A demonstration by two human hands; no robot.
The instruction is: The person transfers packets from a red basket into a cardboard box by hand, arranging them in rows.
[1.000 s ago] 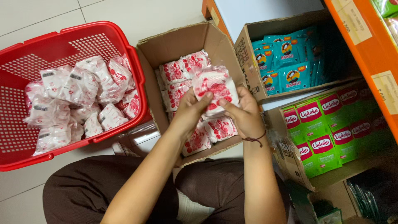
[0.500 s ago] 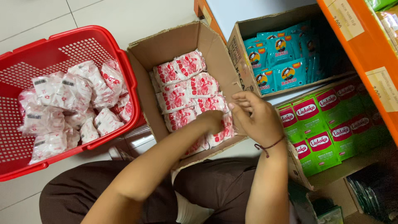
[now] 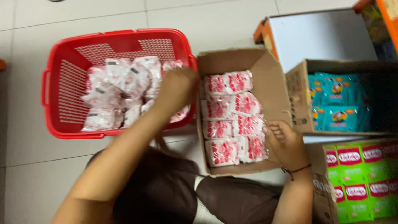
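My right hand (image 3: pixel 286 143) rests with loose fingers on the packets (image 3: pixel 232 120) in the cardboard box (image 3: pixel 269 79), center frame. Further, my left hand (image 3: pixel 176 89) is over the red basket (image 3: pixel 54 83), upper left; its grip I cannot tell, blurred.

Motion blurs the left hand (image 3: pixel 177 88) over the red plastic basket (image 3: pixel 54 83) left of centre, hiding its grasp, while the frame's right edge cuts the green packets (image 3: pixel 360 182) at lower right.
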